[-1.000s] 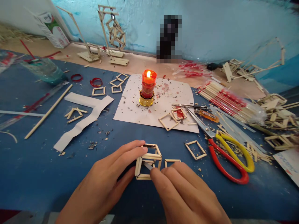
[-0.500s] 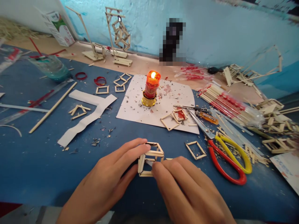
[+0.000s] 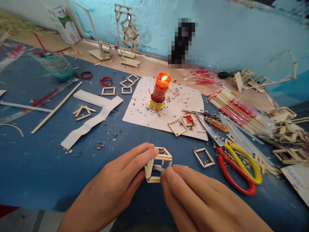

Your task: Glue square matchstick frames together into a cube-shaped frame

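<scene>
A small box-shaped frame of short wooden sticks is held just above the blue table, close in front of me. My left hand grips its left side, with fingers over the top and the thumb low behind. My right hand is closed at the frame's right side, its fingertips pinching a thin pale strip that reaches into the frame. Those fingers hide the strip's other end and the frame's lower right corner. Another stick end shows behind the right knuckles.
A lit red candle stands on white paper ahead. Scissors with red and yellow handles lie at right, near a square stick frame and bagged sticks. Paper strips and a plastic cup of bluish liquid are left.
The view has shifted slightly, so most things sit a little further right. My right fingertips have drawn back slightly rightward, and more of the pale strip shows. The left hand keeps its grip.
</scene>
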Tool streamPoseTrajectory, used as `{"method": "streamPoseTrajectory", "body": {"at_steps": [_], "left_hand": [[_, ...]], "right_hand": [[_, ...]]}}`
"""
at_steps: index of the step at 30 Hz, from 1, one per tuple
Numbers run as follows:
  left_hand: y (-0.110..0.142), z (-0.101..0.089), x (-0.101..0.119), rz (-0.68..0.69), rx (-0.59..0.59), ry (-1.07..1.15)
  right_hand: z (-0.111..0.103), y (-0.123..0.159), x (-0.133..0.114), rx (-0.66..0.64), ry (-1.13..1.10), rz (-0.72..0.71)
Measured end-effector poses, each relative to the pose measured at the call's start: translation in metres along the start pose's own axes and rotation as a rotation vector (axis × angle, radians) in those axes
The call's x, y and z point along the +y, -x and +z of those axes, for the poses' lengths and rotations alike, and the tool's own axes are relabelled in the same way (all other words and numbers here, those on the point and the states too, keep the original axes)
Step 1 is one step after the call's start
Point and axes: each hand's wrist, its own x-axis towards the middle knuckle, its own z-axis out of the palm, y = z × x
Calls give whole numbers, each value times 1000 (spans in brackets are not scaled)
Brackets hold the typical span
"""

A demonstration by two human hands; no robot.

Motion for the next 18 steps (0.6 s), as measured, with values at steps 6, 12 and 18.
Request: {"method": "streamPoseTrajectory", "body": {"at_steps": [6,12,18], "left_hand": [[1,0,0,17,6,-18],[2,2,-1,22,12,-4],[2,0,0,22,16,-14]], "right_hand": [[1,-5,-3,-41,-81,49],[2,-4,-4,-21,-29,4],[0,-3,-4,-12,7,-67]]}}
